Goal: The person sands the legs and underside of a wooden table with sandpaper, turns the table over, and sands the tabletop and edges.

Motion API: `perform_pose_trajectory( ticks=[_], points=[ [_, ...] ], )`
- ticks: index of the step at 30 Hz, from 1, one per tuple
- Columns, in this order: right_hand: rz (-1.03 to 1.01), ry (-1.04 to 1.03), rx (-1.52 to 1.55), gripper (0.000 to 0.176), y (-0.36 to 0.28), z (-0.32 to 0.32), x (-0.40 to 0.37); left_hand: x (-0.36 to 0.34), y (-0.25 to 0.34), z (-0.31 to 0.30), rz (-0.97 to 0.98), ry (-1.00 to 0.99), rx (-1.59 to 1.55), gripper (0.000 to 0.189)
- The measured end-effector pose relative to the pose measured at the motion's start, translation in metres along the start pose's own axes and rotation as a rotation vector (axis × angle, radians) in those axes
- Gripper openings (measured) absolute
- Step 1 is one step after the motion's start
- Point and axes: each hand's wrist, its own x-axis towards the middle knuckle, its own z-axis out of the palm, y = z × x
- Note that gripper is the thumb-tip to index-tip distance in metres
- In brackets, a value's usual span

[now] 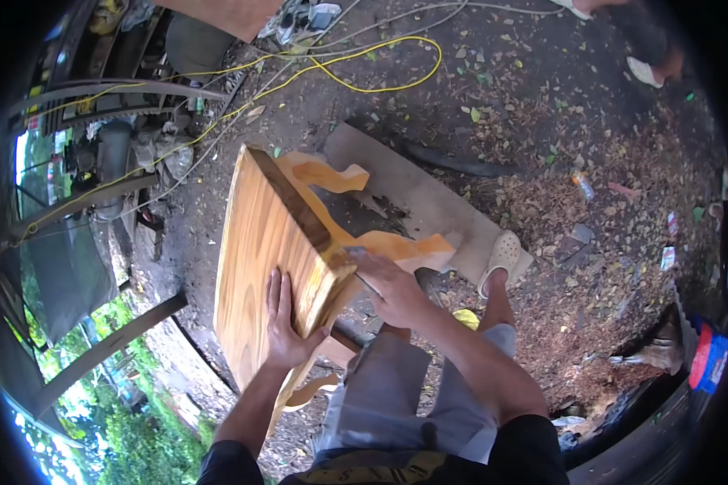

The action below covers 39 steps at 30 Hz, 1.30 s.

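Observation:
A wooden table (255,234) with a striped, glossy grain stands tilted in front of me, its curved legs (328,174) pointing to the right. My left hand (289,335) lies flat on the tabletop, fingers stretched out and thumb near the edge. At the table's corner, my right hand (390,287) is closed around a small grey flat piece (354,252) pressed against the edge. Most of that piece is hidden by the fingers, so I cannot tell its kind.
A flat grey board (429,198) lies on the leaf-strewn ground, with my clog (504,257) on its end. A yellow cord (364,87) loops across the dirt. Clutter and beams (109,194) fill the left side. Another person's foot (644,73) shows at the upper right.

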Motion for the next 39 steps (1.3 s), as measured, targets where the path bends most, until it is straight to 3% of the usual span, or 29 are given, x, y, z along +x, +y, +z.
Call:
perform_pose_trajectory(
  ticks=[6, 13, 16, 19, 22, 25, 28, 30, 34, 37, 39],
  points=[
    [0.012, 0.07, 0.273, 0.068, 0.004, 0.019, 0.043, 0.003, -0.001, 0.005, 0.02, -0.026, 0.002, 0.13],
    [-0.112, -0.05, 0.166, 0.062, 0.019, -0.009, 0.002, 0.0, 0.003, 0.013, 0.015, -0.032, 0.007, 0.129],
    [-0.03, -0.118, 0.085, 0.061, 0.033, -0.017, 0.016, -0.002, 0.006, 0.017, 0.025, -0.031, 0.024, 0.128],
    [0.039, 0.11, 0.08, 0.059, 0.016, 0.017, 0.023, -0.003, 0.008, 0.021, 0.044, -0.031, 0.01, 0.128],
    [-0.116, 0.074, 0.086, 0.056, 0.02, 0.0, 0.0, -0.003, 0.008, 0.02, 0.035, -0.041, 0.007, 0.128],
    [-0.074, -0.045, 0.067, 0.052, 0.037, -0.025, 0.008, -0.002, 0.007, 0.018, 0.04, -0.045, 0.018, 0.128],
    [0.008, 0.026, 0.215, 0.062, 0.032, 0.002, 0.045, -0.001, 0.006, 0.015, 0.011, -0.05, -0.014, 0.129],
    [-0.012, -0.008, 0.303, 0.062, 0.033, 0.007, 0.041, -0.001, 0.002, 0.012, 0.017, -0.048, -0.019, 0.128],
    [-0.109, -0.104, 0.174, 0.06, 0.045, -0.022, 0.01, 0.001, -0.006, 0.011, 0.036, -0.038, -0.034, 0.128],
    [0.075, -0.187, 0.112, 0.058, 0.04, -0.025, 0.036, 0.003, -0.006, 0.009, 0.043, -0.035, -0.026, 0.127],
    [0.023, -0.061, 0.208, 0.058, 0.029, 0.0, 0.051, 0.003, -0.006, 0.007, 0.049, -0.038, -0.026, 0.127]
  ],
)
